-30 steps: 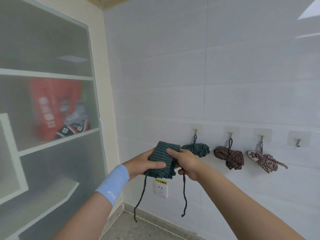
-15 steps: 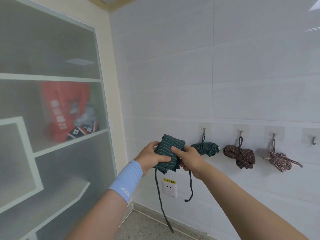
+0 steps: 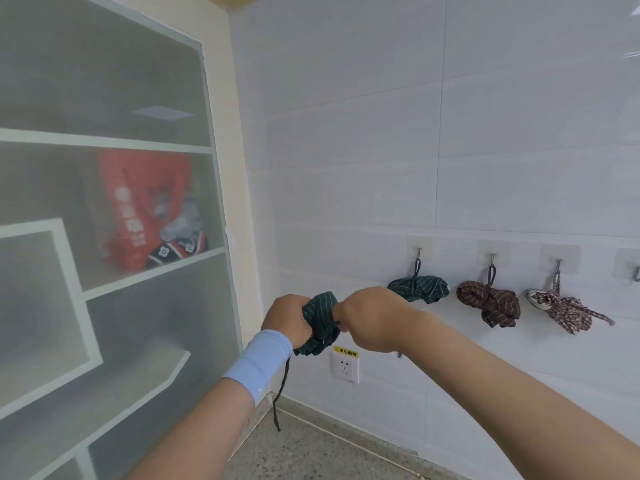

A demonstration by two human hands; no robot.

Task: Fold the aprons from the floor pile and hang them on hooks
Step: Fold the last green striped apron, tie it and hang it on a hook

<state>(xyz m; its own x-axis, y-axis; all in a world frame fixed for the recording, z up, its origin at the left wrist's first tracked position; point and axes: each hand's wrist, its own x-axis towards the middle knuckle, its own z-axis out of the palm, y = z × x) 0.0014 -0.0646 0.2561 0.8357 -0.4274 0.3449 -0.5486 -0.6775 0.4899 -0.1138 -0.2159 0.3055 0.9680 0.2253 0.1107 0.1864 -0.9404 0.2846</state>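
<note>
A folded green striped apron (image 3: 322,320) is bunched between both hands in front of the white tiled wall. My left hand (image 3: 289,317) grips its left side, a blue wristband on that wrist. My right hand (image 3: 370,320) is curled round its right side and pinches a dark strap. One strap end (image 3: 281,393) hangs down below the left hand. Three bundled aprons hang on wall hooks to the right: a green one (image 3: 420,287), a brown one (image 3: 490,303) and a patterned one (image 3: 564,310). An empty hook (image 3: 635,273) sits at the far right.
A frosted glass cabinet (image 3: 104,306) with white shelves fills the left, a red bag (image 3: 138,209) behind the glass. A wall socket (image 3: 344,367) with a yellow label sits just under the hands. Speckled floor (image 3: 311,452) runs below.
The flat folded apron has been squeezed into a tighter bundle. My right hand has closed over its right side and taken up one strap; only one strap still dangles.
</note>
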